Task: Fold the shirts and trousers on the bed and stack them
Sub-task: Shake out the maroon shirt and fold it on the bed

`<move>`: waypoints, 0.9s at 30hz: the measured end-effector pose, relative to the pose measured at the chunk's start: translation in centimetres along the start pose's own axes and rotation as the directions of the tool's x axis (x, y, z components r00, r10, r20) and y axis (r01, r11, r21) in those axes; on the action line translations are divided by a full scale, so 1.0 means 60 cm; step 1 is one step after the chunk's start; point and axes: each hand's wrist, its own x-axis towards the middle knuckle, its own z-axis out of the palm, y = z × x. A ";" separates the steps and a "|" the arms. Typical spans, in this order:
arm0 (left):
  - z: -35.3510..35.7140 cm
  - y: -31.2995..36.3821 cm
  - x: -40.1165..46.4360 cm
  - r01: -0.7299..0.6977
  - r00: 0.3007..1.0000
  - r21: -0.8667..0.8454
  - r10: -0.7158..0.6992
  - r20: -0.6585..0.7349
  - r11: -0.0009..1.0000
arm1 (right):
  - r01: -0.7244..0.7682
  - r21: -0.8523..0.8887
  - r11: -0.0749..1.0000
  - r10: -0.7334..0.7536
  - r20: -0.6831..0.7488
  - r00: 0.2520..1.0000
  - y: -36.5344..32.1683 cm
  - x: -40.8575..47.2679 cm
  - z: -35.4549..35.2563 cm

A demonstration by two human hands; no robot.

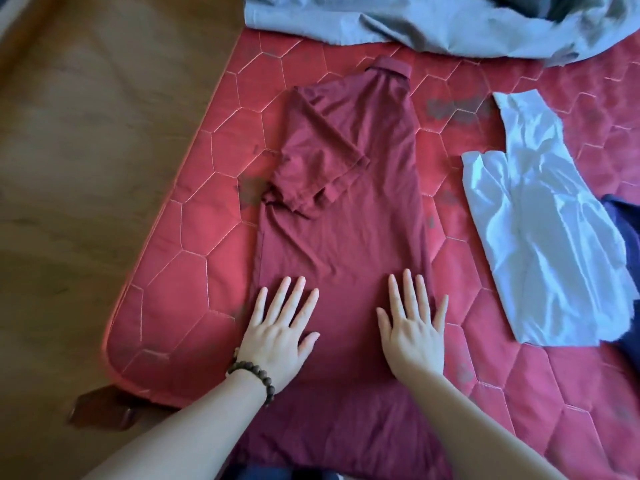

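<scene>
This is a bedroom in a home. A bed [194, 258] fills most of the view, its red mattress cover quilted in a honeycomb stitch and stained in dark patches. Clothes lie spread on it: a maroon polo shirt [346, 209] laid flat, a pale blue garment [540, 230] beside it, a grey garment [415, 22] crumpled at the far edge and a dark navy piece [623, 230] at the right. Left of the bed runs a brown wood-look floor [86, 168], with the bed's wooden foot [104, 408] at the near corner.
</scene>
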 end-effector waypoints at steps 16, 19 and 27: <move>0.038 0.009 -0.233 -0.053 0.997 0.053 0.050 0.067 0.997 | 0.201 0.057 0.978 -0.205 0.067 0.977 0.100 -0.253 0.037; 0.029 -0.018 -0.244 -0.086 0.993 0.062 0.081 0.083 0.994 | 0.232 0.093 0.968 -0.240 0.091 0.966 0.137 -0.251 0.026; 0.012 -0.026 -0.230 -0.090 0.995 0.074 0.093 -0.038 0.993 | 0.328 0.067 0.942 -0.333 0.092 0.938 0.184 -0.218 0.004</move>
